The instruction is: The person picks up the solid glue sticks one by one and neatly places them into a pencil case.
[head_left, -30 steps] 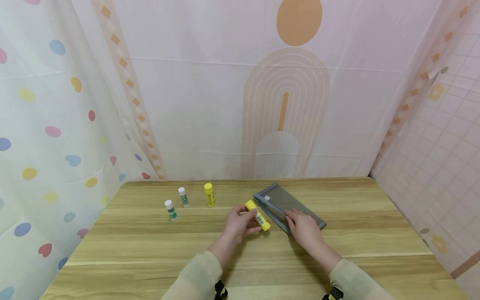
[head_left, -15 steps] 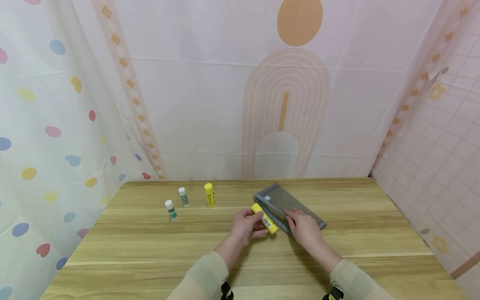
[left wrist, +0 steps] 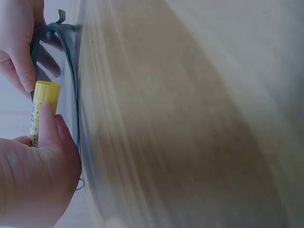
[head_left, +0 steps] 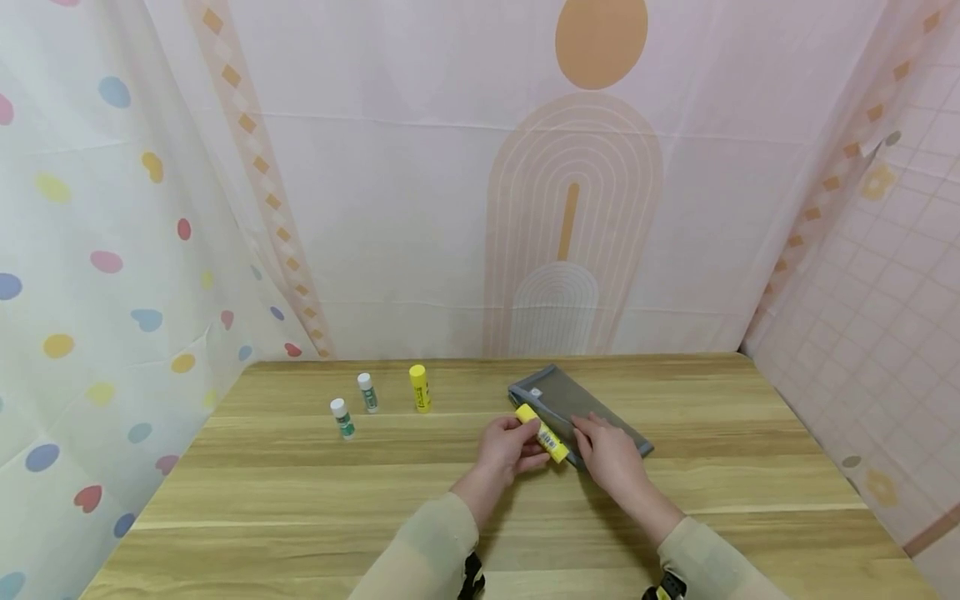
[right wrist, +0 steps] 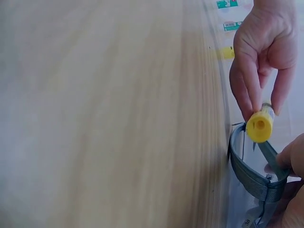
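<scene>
Between its thumb and fingers my left hand (head_left: pixel 507 450) pinches a yellow glue stick (head_left: pixel 543 433), held slantwise at the near edge of a grey zippered mesh pouch (head_left: pixel 592 406). My right hand (head_left: pixel 613 457) holds the upper edge of that pouch, its thumb and fingers on the rim. In the right wrist view the pouch mouth (right wrist: pixel 251 178) gapes, and the end of the glue stick (right wrist: pixel 260 127) is at its opening. The left wrist view has the glue stick (left wrist: pixel 46 92) upright in the fingers, beside the pouch rim (left wrist: pixel 71 71).
Upright to the left stand another yellow glue stick (head_left: pixel 420 389) and two white-capped green glue sticks (head_left: pixel 367 393), the nearer one (head_left: pixel 342 419) further left. The wooden table (head_left: pixel 300 517) ends at a patterned curtain (head_left: pixel 405 208) behind.
My left hand has carried the yellow glue stick rightward, from beside the pouch to over its opening edge. The right hand keeps its hold on the pouch with little movement.
</scene>
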